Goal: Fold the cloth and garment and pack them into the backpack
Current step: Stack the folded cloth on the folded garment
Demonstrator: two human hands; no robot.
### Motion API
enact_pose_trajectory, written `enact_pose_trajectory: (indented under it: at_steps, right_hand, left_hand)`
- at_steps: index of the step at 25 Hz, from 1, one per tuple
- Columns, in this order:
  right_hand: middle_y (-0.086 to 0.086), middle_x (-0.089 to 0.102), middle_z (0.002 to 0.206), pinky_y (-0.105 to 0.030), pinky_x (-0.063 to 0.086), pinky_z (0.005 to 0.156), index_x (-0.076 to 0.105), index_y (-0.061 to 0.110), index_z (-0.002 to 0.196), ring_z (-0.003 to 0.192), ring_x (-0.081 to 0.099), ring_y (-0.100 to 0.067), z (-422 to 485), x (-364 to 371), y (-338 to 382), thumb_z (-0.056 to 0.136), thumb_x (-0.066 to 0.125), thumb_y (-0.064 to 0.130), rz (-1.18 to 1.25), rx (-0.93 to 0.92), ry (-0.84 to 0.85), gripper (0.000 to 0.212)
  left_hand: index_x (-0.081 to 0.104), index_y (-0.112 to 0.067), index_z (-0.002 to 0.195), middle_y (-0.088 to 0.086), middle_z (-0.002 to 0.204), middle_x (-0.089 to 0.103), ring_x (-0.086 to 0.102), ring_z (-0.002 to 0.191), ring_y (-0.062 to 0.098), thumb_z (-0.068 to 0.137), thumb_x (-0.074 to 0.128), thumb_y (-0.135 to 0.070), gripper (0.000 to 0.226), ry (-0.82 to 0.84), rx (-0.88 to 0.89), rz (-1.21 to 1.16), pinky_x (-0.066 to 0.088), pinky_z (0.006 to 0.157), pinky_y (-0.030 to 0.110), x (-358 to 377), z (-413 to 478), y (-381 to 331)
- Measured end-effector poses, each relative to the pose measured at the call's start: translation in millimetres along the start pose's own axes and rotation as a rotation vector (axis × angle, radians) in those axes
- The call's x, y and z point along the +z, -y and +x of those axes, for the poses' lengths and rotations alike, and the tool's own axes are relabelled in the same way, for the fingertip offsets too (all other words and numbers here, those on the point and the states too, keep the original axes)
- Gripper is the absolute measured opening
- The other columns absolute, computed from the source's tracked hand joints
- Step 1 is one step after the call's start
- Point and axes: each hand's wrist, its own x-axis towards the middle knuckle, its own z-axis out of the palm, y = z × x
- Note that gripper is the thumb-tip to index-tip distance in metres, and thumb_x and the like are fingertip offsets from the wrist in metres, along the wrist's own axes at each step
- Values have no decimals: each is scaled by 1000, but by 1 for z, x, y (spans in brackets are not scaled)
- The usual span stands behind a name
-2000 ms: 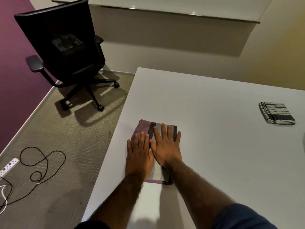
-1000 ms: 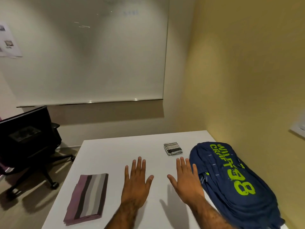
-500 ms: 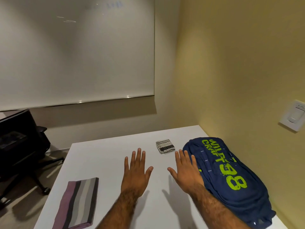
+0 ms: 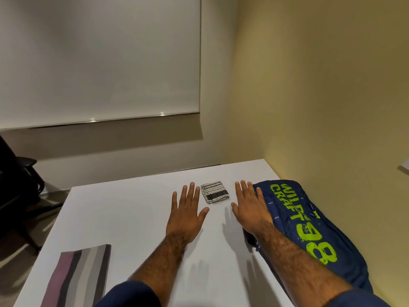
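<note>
A small folded white cloth with dark stripes lies at the far middle of the white table. My left hand hovers just left of it, fingers straight and spread, holding nothing. My right hand is stretched out flat just right of the cloth, beside the navy backpack with lime-green lettering that lies along the table's right side. A folded garment with purple, grey and dark stripes lies at the near left of the table.
A yellow wall runs close along the table's right edge. A whiteboard hangs on the far wall. A black office chair stands on the floor to the left.
Both hands left the striped garment and reached forward and right, now flanking the small striped cloth. My view swung from the garment toward the cloth and backpack.
</note>
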Motion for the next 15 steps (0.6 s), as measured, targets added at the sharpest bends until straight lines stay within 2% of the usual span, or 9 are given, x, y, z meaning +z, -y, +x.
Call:
enact_pose_trajectory:
  at_steps: [8, 13, 15]
  right_hand:
    - [-14, 2, 170, -48, 3, 125, -3, 13, 162, 156, 5, -32, 152, 86, -32, 102, 43, 17, -7, -145, 141, 75]
    - [-14, 15, 168, -47, 12, 125, 15, 15, 161, 154, 17, -31, 225, 131, -39, 100, 52, 18, 57, -222, 233, 71]
    - [-13, 20, 167, -47, 15, 124, 21, 16, 159, 152, 21, -31, 243, 147, -36, 99, 57, 19, 62, -237, 247, 71]
  left_hand:
    - [-19, -24, 160, 0, 165, -31, -28, 152, 24, 86, -18, -72, 89, 97, -22, 52, -11, 123, 55, 88, 131, 4]
    - [-14, -24, 161, 1, 167, -25, -23, 154, 24, 79, -26, -77, 99, 130, -2, 69, -10, 124, 55, 134, 192, 7]
    - [-13, -23, 161, 2, 168, -24, -23, 154, 25, 85, -17, -77, 94, 164, -25, 87, -12, 123, 55, 152, 211, 10]
